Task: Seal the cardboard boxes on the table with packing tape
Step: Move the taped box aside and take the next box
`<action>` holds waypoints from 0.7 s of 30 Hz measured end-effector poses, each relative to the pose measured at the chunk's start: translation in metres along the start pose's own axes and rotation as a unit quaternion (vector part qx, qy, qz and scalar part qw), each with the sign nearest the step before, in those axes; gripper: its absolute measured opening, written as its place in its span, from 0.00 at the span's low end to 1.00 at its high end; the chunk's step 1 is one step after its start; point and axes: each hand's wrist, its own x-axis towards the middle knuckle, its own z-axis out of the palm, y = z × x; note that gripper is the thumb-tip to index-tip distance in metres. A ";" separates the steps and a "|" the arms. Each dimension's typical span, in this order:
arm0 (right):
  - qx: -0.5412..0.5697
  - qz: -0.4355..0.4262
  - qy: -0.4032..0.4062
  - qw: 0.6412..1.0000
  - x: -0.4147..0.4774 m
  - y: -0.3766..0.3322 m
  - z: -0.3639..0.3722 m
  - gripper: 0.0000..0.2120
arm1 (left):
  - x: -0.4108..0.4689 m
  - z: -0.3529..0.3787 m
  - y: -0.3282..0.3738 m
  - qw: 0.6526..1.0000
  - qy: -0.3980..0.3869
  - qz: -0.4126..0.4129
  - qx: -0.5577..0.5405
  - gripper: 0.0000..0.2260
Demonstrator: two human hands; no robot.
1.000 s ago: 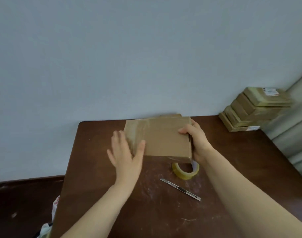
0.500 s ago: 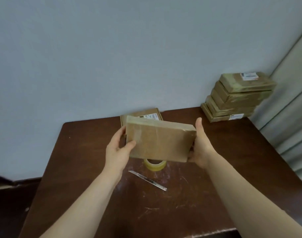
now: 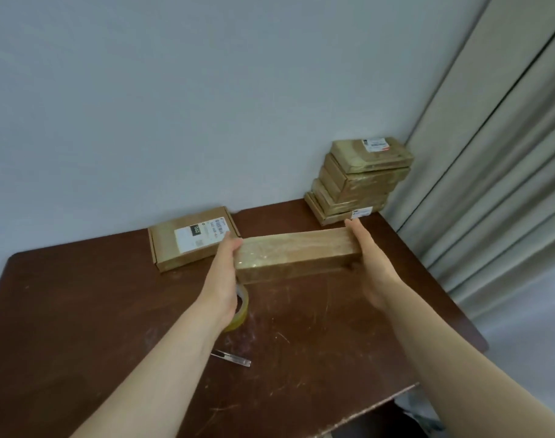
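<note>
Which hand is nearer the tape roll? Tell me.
Left. The left hand sits directly above the tape roll, partly hiding it; the right hand holds the far end of the box.

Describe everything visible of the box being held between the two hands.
The held box is a flat, oblong brown cardboard carton, glossy with clear tape across its top and front. It is closed and lifted above the table, roughly level, long side toward the camera. The left hand presses its left end, the right hand its right end. Nothing else touches it.
</note>
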 end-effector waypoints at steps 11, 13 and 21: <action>0.148 -0.115 -0.018 0.982 0.062 -0.040 -0.074 0.24 | 0.041 0.102 -0.014 0.987 0.049 0.117 0.094 0.30; 0.142 -0.157 -0.028 0.977 0.077 -0.056 -0.094 0.29 | 0.049 0.134 -0.015 0.988 0.070 0.132 0.046 0.31; 0.153 -0.164 -0.009 0.974 0.159 -0.094 -0.169 0.17 | 0.084 0.246 -0.015 0.951 0.180 0.196 0.158 0.28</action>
